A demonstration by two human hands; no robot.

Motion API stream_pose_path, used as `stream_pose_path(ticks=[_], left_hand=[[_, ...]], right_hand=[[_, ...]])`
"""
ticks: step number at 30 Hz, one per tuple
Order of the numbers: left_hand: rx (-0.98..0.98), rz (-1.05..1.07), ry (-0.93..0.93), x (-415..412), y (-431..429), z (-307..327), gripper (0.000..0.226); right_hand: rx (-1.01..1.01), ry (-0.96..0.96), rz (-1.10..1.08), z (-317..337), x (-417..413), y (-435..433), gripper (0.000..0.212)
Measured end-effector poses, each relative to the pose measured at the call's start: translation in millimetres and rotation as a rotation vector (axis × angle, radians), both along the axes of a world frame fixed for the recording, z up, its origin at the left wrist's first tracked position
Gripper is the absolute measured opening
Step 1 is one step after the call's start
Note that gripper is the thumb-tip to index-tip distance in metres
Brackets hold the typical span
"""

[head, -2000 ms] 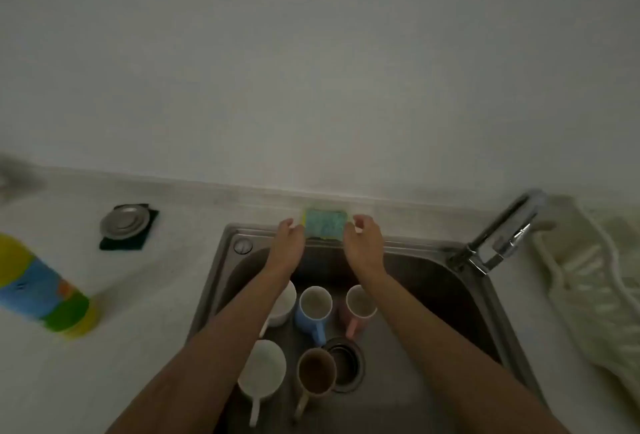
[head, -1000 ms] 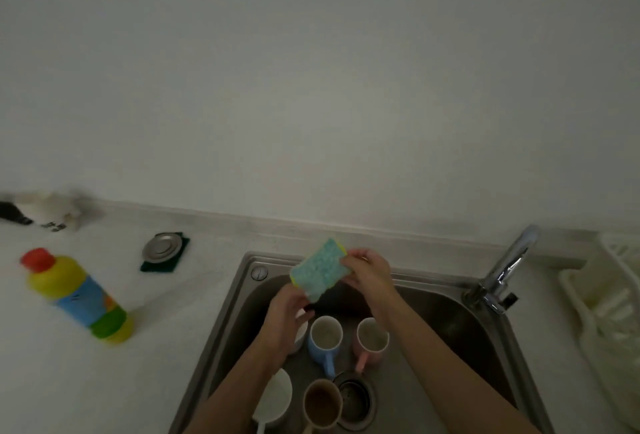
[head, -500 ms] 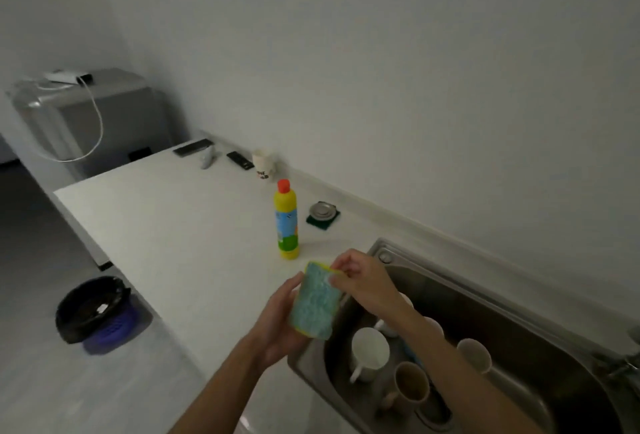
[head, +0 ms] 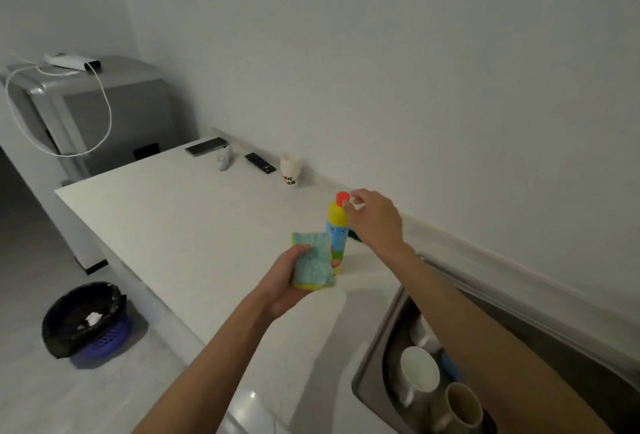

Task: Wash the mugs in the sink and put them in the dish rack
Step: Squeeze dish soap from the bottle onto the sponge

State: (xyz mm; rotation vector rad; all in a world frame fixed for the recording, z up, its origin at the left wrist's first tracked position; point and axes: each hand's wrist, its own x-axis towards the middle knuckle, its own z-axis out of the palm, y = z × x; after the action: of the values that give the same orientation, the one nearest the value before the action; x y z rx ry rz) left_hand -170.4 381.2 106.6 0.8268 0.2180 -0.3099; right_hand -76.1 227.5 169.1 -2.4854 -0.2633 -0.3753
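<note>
Mugs: a white ceramic mug (head: 419, 373) and a brown ceramic mug (head: 462, 406) sat in the stainless steel sink (head: 377, 347) at the near right, unwashed by the look of it. Both stood mouth up. The white mug's handle pointed toward the near left, and a sliver of blue mug (head: 450, 369) showed behind them.
Left hand: the left hand (head: 284, 281) cupped a blue-green scouring sponge with a yellow backing (head: 313, 260) over the white countertop (head: 194, 225), fingers wrapped round its left edge.
Sponge axis: its long side ran near to far, rising away from the palm. The rough face was turned up toward the camera and the yellow layer showed along the near edge.
Bottle: a yellow plastic detergent bottle with a red cap (head: 337, 229) stood upright just behind the sponge, long axis vertical and cap on top.
Right hand: the right hand (head: 375, 218) reached across beside the bottle's neck with fingertips at the cap. Whether they had pinched it could not be told.
Step in hand: this was probably soaping the sponge before any scrubbing.
Doing it well: grip the bottle by the body rather than the cap, tip it with the nozzle over the rough face, keep the sponge level so soap does not run off, and squeeze lightly.
Risk: a nudge high on the neck could topple the bottle.
Far counter: a white paper cup (head: 289, 170) and a black remote (head: 260, 162) lay by the wall.
Dish rack: not in view.
</note>
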Motion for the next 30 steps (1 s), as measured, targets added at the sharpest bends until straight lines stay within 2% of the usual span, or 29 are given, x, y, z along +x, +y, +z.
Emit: stream_pose_path(ticks=[4, 7, 11, 16, 19, 21, 23, 26, 28, 30], left_hand=[[-0.047, -0.029, -0.045, 36.7, 22.9, 3.5, 0.04], [-0.062, -0.029, -0.075, 61.4, 34.1, 1.5, 0.04], [-0.107, -0.079, -0.077, 88.7, 45.1, -2.8, 0.039], [-0.175, -0.146, -0.066, 106.3, 51.9, -9.2, 0.046], [-0.182, -0.2, -0.054, 107.9, 49.7, -12.5, 0.047], [-0.201, -0.223, -0.06, 106.9, 46.3, -12.5, 0.046], [-0.22, -0.221, -0.062, 106.7, 44.8, -13.4, 0.045], [-0.246, -0.214, -0.065, 108.6, 45.9, -14.3, 0.046], [-0.245, -0.212, -0.06, 109.0, 45.9, -13.9, 0.047], [-0.245, -0.207, -0.063, 108.4, 44.6, -13.2, 0.047]], right_hand=[[-0.441, -0.03, -0.127, 14.1, 27.4, 26.9, 0.045], [-0.655, -0.067, -0.139, 15.5, 36.8, 41.0, 0.041], [-0.759, -0.075, -0.141, 11.6, 46.4, 50.9, 0.026], [-0.838, -0.009, -0.102, 11.7, 46.8, 56.4, 0.024], [-0.907, -0.056, -0.033, 7.1, 43.4, 59.8, 0.013], [-1.026, -0.05, -0.035, 2.0, 46.8, 58.8, 0.025], [-1.042, -0.055, -0.033, 2.2, 46.1, 56.0, 0.042], [-1.182, 0.06, -0.019, -5.3, 48.3, 51.7, 0.053], [-1.175, -0.039, -0.036, -4.4, 45.0, 48.4, 0.068], [-1.161, -0.09, -0.007, -4.8, 45.7, 45.9, 0.069]])
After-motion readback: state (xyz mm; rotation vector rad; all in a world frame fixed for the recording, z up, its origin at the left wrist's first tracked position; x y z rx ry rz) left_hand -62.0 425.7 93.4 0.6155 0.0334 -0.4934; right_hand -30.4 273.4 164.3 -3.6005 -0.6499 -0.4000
